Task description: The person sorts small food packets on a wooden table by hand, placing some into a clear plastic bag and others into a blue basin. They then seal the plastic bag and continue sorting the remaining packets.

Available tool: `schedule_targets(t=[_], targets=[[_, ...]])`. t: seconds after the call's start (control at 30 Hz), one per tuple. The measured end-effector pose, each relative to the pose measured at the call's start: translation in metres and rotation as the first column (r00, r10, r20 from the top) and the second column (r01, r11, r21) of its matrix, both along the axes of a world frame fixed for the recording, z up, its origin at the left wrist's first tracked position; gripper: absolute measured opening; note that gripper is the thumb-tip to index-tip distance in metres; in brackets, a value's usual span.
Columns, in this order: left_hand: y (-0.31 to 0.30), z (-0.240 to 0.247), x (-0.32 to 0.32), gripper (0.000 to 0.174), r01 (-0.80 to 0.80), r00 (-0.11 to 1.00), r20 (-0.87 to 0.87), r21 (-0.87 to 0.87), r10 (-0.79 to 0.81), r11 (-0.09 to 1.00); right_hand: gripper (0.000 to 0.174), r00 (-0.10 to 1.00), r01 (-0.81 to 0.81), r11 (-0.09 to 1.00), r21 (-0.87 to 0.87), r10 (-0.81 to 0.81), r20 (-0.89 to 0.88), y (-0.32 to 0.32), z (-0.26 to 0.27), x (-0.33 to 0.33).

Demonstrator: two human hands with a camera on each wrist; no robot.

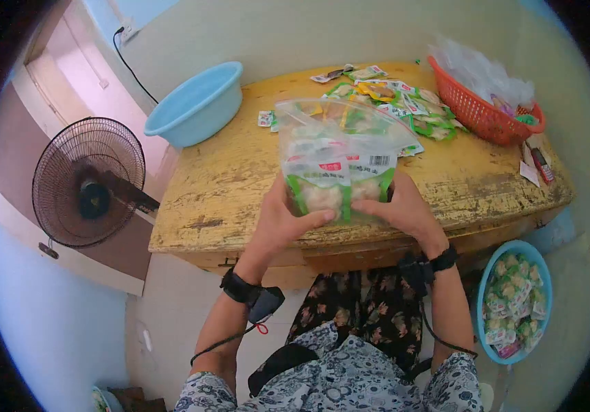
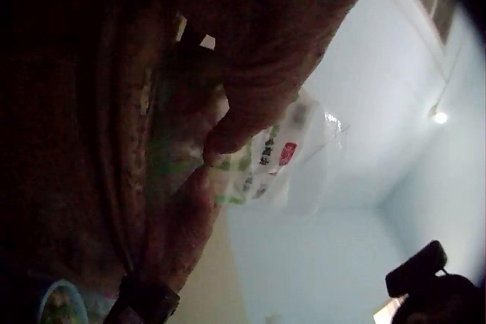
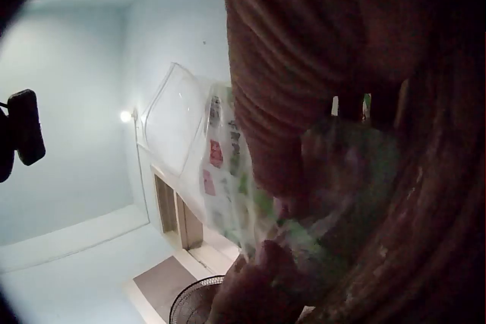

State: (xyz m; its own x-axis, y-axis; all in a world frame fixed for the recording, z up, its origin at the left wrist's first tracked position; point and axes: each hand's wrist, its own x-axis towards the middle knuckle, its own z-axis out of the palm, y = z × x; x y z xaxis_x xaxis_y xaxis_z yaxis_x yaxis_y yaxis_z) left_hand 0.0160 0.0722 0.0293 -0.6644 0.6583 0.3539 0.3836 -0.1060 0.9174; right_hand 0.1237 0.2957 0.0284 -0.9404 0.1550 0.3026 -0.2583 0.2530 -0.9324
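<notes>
A clear plastic bag (image 1: 339, 127) with small food packets inside stands upright at the table's front edge. Its wide top rises loose above green-and-white packets (image 1: 322, 196) that show pale pieces through their windows. My left hand (image 1: 282, 216) grips the bag's lower left side, thumb across the front. At the lower right, my right hand (image 1: 408, 209) holds it the same way, the two thumbs pointing at each other. The fingers behind the bag are mostly hidden. In the left wrist view the printed bag (image 2: 285, 153) shows beyond the thumbs; the right wrist view is dark around the hand.
Loose packets (image 1: 436, 127) lie heaped on the worn yellow table (image 1: 206, 199). A red basket (image 1: 473, 110) holding plastic bags stands at the back right, a blue basin (image 1: 195, 103) at the back left. A fan (image 1: 89, 182) is at left; a packet-filled blue tub (image 1: 548, 302) sits low right.
</notes>
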Motion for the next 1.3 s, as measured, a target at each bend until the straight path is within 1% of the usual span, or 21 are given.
schedule_targets(t=[0.03,0.07,0.13,0.23,0.27,0.33,0.37,0.43,0.47,0.53,0.57,0.67,0.73,0.77,0.83,0.87,0.97,1.07,1.17,1.27,1.3], targets=[[0.002,-0.002,0.001,0.085,-0.009,0.998,-0.054,0.017,0.010,1.000,0.066,1.000,0.017,1.000,0.016,-0.017,-0.013,0.000,-0.003,-0.001],[0.004,-0.004,0.003,0.083,-0.048,0.997,-0.060,0.020,0.049,0.999,0.067,0.999,0.032,0.999,0.033,-0.031,-0.027,-0.001,-0.004,-0.002],[0.007,-0.006,0.004,0.081,-0.128,0.989,-0.077,0.029,0.130,0.991,0.069,0.998,0.055,0.998,-0.004,-0.055,-0.008,-0.002,-0.002,-0.005],[0.005,-0.001,0.006,0.074,-0.154,0.988,-0.019,0.043,0.155,0.987,0.072,0.994,0.094,0.995,-0.025,-0.096,-0.053,-0.003,0.001,-0.007],[0.003,0.002,0.004,0.072,-0.153,0.986,-0.069,0.008,0.153,0.988,0.074,0.991,0.107,0.994,-0.029,-0.109,-0.074,-0.003,0.000,-0.007],[-0.004,0.006,0.001,0.066,-0.153,0.977,-0.163,-0.069,0.140,0.986,0.076,1.000,0.016,0.998,-0.059,-0.016,0.010,-0.001,-0.002,-0.010],[-0.005,0.006,0.001,0.065,-0.146,0.981,-0.142,-0.073,0.135,0.987,0.077,0.999,-0.026,0.997,-0.073,0.029,0.042,0.000,-0.001,-0.012],[-0.004,0.008,0.000,0.062,-0.134,0.986,-0.105,-0.077,0.126,0.988,0.072,0.999,0.003,1.000,-0.021,-0.004,-0.052,0.000,-0.005,-0.017],[-0.004,0.009,0.001,0.063,-0.143,0.984,-0.121,-0.087,0.132,0.986,0.070,0.996,0.017,1.000,0.001,-0.016,-0.091,-0.001,-0.009,-0.017],[-0.002,0.013,0.000,0.063,-0.156,0.979,-0.153,-0.111,0.138,0.982,0.068,0.999,-0.027,0.997,-0.079,0.024,-0.034,-0.003,-0.008,-0.018],[-0.001,0.012,0.000,0.063,-0.136,0.985,-0.116,-0.074,0.127,0.988,0.067,0.999,-0.043,0.992,-0.117,0.042,-0.009,-0.002,-0.007,-0.019],[0.003,0.009,0.001,0.060,-0.086,0.996,0.008,0.027,0.086,0.996,0.066,1.000,0.004,1.000,0.008,-0.004,0.013,0.002,-0.008,-0.018],[0.005,0.011,0.003,0.057,-0.064,0.994,0.095,0.088,0.056,0.994,0.065,1.000,-0.021,1.000,-0.019,0.021,-0.005,0.007,-0.016,-0.022],[0.005,0.011,0.000,0.056,-0.049,0.993,0.107,0.041,0.045,0.998,0.065,0.999,-0.034,0.999,-0.029,0.033,-0.020,0.010,-0.018,-0.025],[0.002,0.008,-0.008,0.054,-0.022,0.991,0.131,-0.048,0.028,0.999,0.066,1.000,0.003,1.000,0.017,-0.003,0.007,0.009,-0.012,-0.023],[0.002,0.007,-0.009,0.053,-0.015,0.990,0.139,-0.036,0.020,0.999,0.067,1.000,0.018,0.999,0.041,-0.019,0.021,0.007,-0.009,-0.021],[0.000,0.004,-0.009,0.053,0.008,0.991,0.137,-0.014,-0.006,1.000,0.070,0.999,0.019,0.999,-0.042,-0.018,0.032,-0.002,0.008,-0.009],[-0.001,0.004,-0.010,0.052,0.028,0.994,0.110,-0.003,-0.028,1.000,0.070,0.995,0.096,0.995,-0.041,-0.098,-0.035,0.002,0.019,-0.008],[0.000,0.005,-0.009,0.054,0.064,0.989,0.131,0.038,-0.069,0.997,0.049,0.992,0.058,0.996,0.062,-0.050,-0.116,-0.003,0.066,0.000],[0.002,0.000,-0.012,0.058,0.091,0.986,0.135,0.067,-0.100,0.994,0.024,0.988,0.120,0.964,0.235,-0.094,-0.120,-0.006,0.098,-0.004],[0.002,0.000,-0.013,0.059,0.091,0.986,0.134,0.072,-0.100,0.993,0.020,0.983,0.152,0.959,0.241,-0.121,-0.137,-0.005,0.106,-0.004]])
